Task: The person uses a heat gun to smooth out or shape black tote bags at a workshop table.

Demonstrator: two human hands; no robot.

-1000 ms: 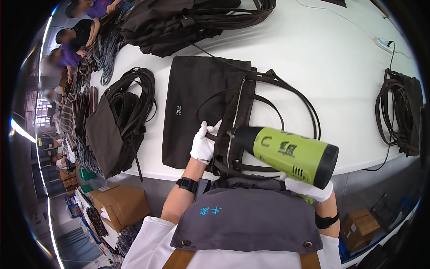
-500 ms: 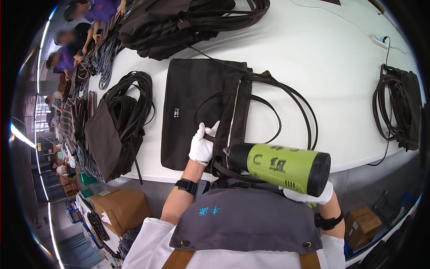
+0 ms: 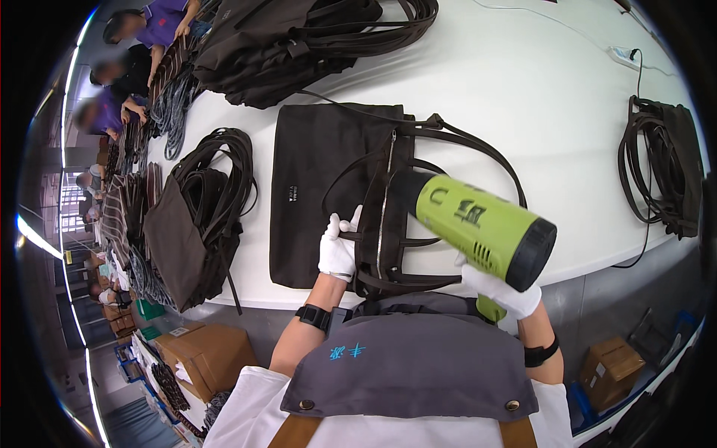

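Observation:
A dark brown tote bag point(image 3: 317, 172) lies flat on the white table, its zipper point(image 3: 386, 201) running along the right side and its looped handles spreading rightward. My left hand point(image 3: 337, 250), in a white glove, grips the bag near the zipper edge, beside a handle's base; some of its fingers are hidden. In my gloved right hand point(image 3: 504, 287) is a green heat gun point(image 3: 478, 224) with black ends, held by its handle. Its black nozzle hangs over the zipper and points to the upper left. Whether the nozzle touches the bag I cannot tell.
A heap of dark bags point(image 3: 261, 52) lies at the table's far left, with another bundle point(image 3: 198, 220) nearer on the left. More bags point(image 3: 661, 168) lie at the right edge by a power strip point(image 3: 624, 57). Cardboard boxes point(image 3: 209, 358) stand below. Several people work at far left.
My right hand has raised the heat gun away from me and tilted it, bringing the nozzle farther up along the zipper. My left hand stays at nearly the same place on the bag.

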